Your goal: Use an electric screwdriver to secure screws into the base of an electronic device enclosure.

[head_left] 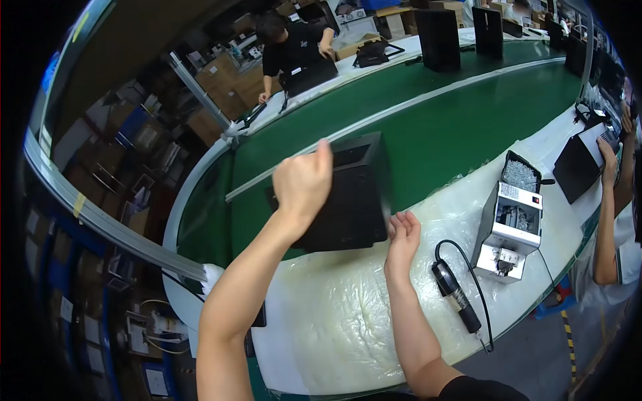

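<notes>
A black box-shaped casing (pixel 348 204) stands tilted at the near edge of the green conveyor belt, with an opening along its upper side. My left hand (pixel 302 184) is closed in front of its upper left part, thumb pointing up. The curled fingers face away, so I cannot make out what they grip. At the casing's lower right corner is my right hand (pixel 403 234), fingers stretched and holding nothing. Whether it touches the casing is hard to tell. A black electric screwdriver (pixel 456 297) with a looped cable lies to the right of that hand.
Beyond the screwdriver stand a silver screw feeder (pixel 515 217) and a black tray of screws (pixel 520 172). Plastic film (pixel 334 314) covers the near worktop. A co-worker's hand (pixel 607 157) rests by a black panel (pixel 576 168); another person works across the green belt (pixel 441 127). Tall black casings (pixel 438 40) stand behind.
</notes>
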Demonstrator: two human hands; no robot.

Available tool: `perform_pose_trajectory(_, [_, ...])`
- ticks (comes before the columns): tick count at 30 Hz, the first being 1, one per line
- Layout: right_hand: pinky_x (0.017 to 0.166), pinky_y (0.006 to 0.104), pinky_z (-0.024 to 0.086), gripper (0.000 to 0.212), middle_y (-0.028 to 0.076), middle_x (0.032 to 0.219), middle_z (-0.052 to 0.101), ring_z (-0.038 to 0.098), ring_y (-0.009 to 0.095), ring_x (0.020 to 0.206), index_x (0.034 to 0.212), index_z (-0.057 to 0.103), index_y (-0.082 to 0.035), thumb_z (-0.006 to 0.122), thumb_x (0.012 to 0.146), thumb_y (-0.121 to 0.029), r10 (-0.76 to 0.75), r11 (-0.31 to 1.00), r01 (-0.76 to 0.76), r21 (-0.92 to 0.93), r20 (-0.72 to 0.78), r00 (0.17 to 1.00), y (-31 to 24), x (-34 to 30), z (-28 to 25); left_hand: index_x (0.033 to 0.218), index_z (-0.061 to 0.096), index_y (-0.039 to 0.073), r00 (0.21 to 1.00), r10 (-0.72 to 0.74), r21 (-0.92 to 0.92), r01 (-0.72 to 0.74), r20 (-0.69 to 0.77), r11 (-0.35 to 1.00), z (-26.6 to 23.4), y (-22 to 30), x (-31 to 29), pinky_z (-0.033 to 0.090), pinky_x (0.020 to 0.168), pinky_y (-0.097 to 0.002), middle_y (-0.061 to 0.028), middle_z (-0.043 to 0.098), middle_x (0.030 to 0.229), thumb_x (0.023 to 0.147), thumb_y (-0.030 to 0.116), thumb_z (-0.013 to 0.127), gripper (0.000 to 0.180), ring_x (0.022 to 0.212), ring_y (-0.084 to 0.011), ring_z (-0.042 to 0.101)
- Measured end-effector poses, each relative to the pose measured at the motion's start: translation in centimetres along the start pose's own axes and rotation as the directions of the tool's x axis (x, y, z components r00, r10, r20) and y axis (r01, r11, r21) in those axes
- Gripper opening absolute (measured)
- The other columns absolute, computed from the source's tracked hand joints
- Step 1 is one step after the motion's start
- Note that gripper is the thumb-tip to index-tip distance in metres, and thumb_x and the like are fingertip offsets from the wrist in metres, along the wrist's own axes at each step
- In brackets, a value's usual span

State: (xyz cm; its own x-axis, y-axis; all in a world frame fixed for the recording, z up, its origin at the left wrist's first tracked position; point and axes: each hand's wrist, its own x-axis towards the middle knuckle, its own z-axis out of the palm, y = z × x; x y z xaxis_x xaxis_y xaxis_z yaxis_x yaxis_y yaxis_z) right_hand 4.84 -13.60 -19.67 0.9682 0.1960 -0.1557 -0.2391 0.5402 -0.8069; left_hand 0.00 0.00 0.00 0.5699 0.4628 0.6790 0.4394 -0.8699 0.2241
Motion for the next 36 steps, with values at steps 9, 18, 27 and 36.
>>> perform_pose_trajectory(9, [0.094,0.0368,0.048,0.031,0.017,0.125,0.055,0.058,0.024,0.111,0.130,0.042,0.003,0.040,0.099,-0.001,-0.516,0.849,0.527,0.052,-0.142,0.845,-8.7,-3.0,-0.8,0.057,0.052,0.010,0.698,-0.708,-0.693,0.562,0.106,0.451,-8.1,-6.9,-9.2,0.034,0.048,-0.0270,0.0048,0.049,0.057,0.098,0.040,0.057,0.051,0.048,-0.0074,0.042])
perform_pose_trajectory(18, [0.081,0.0285,0.051,0.016,0.011,0.103,0.063,0.062,0.015,0.089,0.108,0.057,0.004,0.046,0.099,-0.001,-0.623,0.748,0.624,-0.226,0.086,0.778,-17.8,-6.3,-6.7,0.081,0.064,0.005,0.477,-0.449,-0.652,0.613,0.755,-0.446,-9.3,-16.9,-33.0,0.051,0.062,-0.0270,-0.0057,0.064,0.073,0.098,0.053,0.049,0.054,0.063,-0.0166,0.061])
perform_pose_trajectory(27, [0.073,0.0471,0.053,0.037,0.020,0.093,0.059,0.062,0.038,0.084,0.105,0.058,0.002,0.072,0.082,-0.024,-0.025,-0.221,0.515,-0.828,0.533,0.846,-9.7,-6.6,-17.4,0.080,0.062,0.006,0.552,-0.231,-0.573,0.819,0.801,-0.030,-9.9,-21.8,-28.4,0.048,0.059,-0.0259,-0.0049,0.064,0.070,0.102,0.055,0.038,0.059,0.060,-0.0147,0.060])
perform_pose_trajectory(36, [0.078,0.0393,0.051,0.042,0.017,0.098,0.065,0.064,0.031,0.083,0.111,0.059,0.005,0.073,0.079,-0.018,-0.181,0.338,0.417,-0.844,0.376,0.909,-16.6,-6.8,-19.7,0.116,0.062,-0.005,0.674,0.169,-0.286,0.066,0.719,0.956,-11.7,-3.3,-13.4,0.049,0.092,-0.0391,-0.0224,0.068,0.111,0.099,0.034,0.051,0.045,0.103,-0.0346,0.066])
